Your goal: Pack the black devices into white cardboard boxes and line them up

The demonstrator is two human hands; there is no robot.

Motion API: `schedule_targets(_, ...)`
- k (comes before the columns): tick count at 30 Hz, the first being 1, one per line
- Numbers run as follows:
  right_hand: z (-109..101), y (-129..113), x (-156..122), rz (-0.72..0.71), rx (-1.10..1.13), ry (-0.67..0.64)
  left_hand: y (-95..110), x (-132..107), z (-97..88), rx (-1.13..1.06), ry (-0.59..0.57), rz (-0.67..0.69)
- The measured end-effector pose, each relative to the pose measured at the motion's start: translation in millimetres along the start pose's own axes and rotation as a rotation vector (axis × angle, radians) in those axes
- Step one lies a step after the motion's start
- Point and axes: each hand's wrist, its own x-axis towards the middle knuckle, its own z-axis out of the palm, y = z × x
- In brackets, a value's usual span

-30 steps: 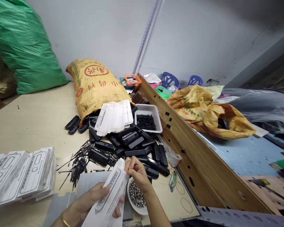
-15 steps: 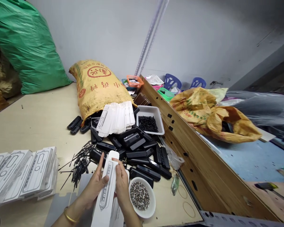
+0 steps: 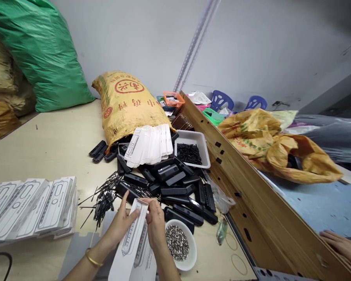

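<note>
A long white cardboard box point(image 3: 128, 249) with a printed device outline stands tilted between my hands. My left hand point(image 3: 123, 221) grips its left side, thumb on the printed face and index finger raised along the upper edge. At the upper end my right hand point(image 3: 156, 222) presses with bent fingers on the end flap and holds the right side. Black plastic cases point(image 3: 178, 191) lie heaped just beyond the box, with thin black rods point(image 3: 105, 203) to their left. Near my right wrist is a white bowl point(image 3: 193, 255) of small metal parts.
Stacked white boxes point(image 3: 54, 205) lie at left. Behind the cases are flat white cartons point(image 3: 150, 146), a yellow sack point(image 3: 134, 105) and a grey tray point(image 3: 205, 150) of black pieces. A wooden partition point(image 3: 269, 208) runs along the right; another person's hand point(image 3: 343, 246) rests beyond it.
My right fingers have moved over the box's upper end, where the flap is now bent down. The box has turned to show more of its right side. Another person's hand has appeared at right.
</note>
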Motion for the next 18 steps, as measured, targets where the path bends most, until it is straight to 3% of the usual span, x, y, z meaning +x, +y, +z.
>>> schedule_targets(6,8.9,2.5,13.4,0.151,0.11,0.037,-0.7,-9.8,-4.0,0.288,0.052,0.136)
schedule_targets(11,13.9,15.5,-6.0,0.007,-0.054,0.077,-3.4,-2.2,-12.7,0.302,0.113,0.103)
schedule_targets(13,10.3,22.6,-14.5,0.017,-0.084,0.081,-5.5,-3.6,-19.0,0.248,0.107,0.087)
schedule_targets(16,4.1,31.5,-15.5,0.12,0.024,0.178,-11.0,-16.2,-27.8,0.235,-0.046,0.139)
schedule_targets(18,5.6,34.7,-9.0,0.13,0.058,0.239,-14.6,-26.5,-31.7,0.339,-0.165,0.299)
